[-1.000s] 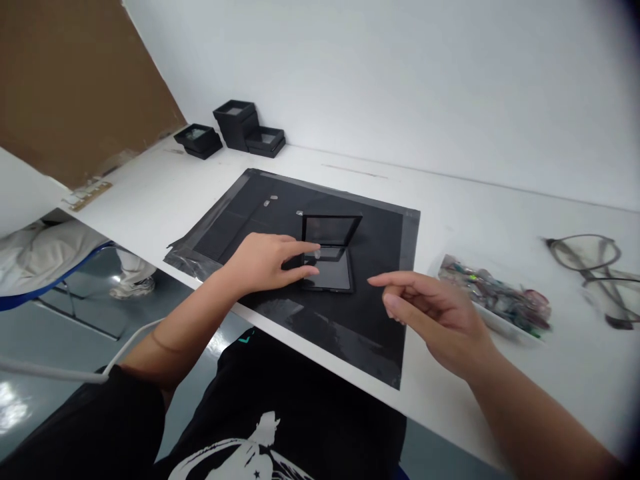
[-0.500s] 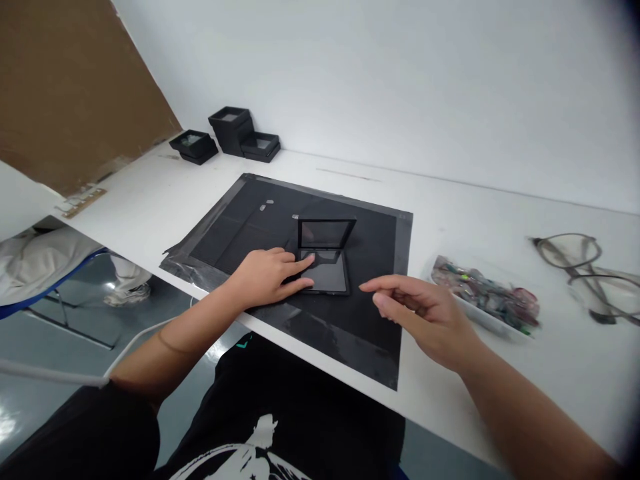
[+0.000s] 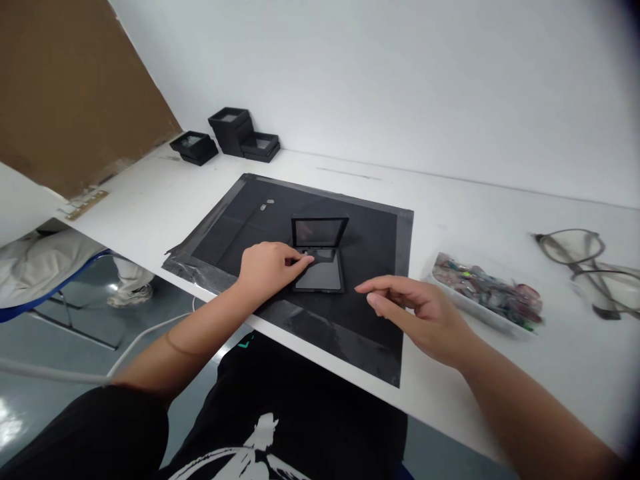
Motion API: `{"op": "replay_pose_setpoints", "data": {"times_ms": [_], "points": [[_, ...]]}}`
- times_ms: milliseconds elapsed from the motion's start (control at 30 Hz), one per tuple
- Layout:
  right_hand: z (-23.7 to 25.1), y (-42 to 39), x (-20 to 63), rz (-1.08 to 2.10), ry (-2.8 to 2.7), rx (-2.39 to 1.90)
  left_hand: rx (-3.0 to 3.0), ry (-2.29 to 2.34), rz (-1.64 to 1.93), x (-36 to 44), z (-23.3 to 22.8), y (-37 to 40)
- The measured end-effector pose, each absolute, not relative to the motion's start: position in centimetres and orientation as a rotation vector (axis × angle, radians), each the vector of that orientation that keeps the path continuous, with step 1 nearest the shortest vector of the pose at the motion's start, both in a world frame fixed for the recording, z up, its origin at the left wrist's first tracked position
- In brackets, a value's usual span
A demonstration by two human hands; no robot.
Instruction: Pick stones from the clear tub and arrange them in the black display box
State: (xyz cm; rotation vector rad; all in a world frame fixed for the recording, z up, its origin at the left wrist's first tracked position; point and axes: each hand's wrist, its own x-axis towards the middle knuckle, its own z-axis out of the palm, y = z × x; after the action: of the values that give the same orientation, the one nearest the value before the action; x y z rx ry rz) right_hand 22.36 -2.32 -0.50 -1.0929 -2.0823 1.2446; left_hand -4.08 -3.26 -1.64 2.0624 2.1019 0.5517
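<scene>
A small black hinged box [image 3: 320, 257] with a clear window lies open on a black mat [image 3: 380, 247] taped to the white table. Its lid stands tilted up at the far side. My left hand [image 3: 267, 267] rests at the box's left edge, fingertips touching the base by the hinge. My right hand [image 3: 417, 313] hovers just right of the box, index finger stretched toward it, holding nothing. Two tiny pale pieces [image 3: 267, 204] lie on the mat beyond the box.
A shallow tray of small colourful pieces [image 3: 487, 293] sits right of the mat. Eyeglasses [image 3: 580, 257] lie at the far right. Several black boxes [image 3: 227, 133] are stacked at the back left by a brown board [image 3: 70, 87]. A chair [image 3: 45, 267] stands lower left.
My left hand drew back slightly, its fingertips sliding from the box's middle to its left edge. My right hand drifted a little left toward the box.
</scene>
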Motion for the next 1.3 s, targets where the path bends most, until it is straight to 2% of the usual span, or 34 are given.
{"op": "replay_pose_setpoints", "data": {"times_ms": [367, 700, 1300], "points": [[-0.5, -2.4, 22.3, 1.206, -2.123, -1.096, 1.726, 1.963, 0.720, -5.3, -1.6, -2.9], [0.1, -2.8, 22.2, 1.133, -2.207, -1.067, 1.615, 1.870, 0.689, -6.5, -1.2, -2.1], [-0.2, -2.5, 22.0, 1.069, -2.305, -1.124, 1.712, 1.863, 0.751, -6.7, -1.5, -2.0]]}}
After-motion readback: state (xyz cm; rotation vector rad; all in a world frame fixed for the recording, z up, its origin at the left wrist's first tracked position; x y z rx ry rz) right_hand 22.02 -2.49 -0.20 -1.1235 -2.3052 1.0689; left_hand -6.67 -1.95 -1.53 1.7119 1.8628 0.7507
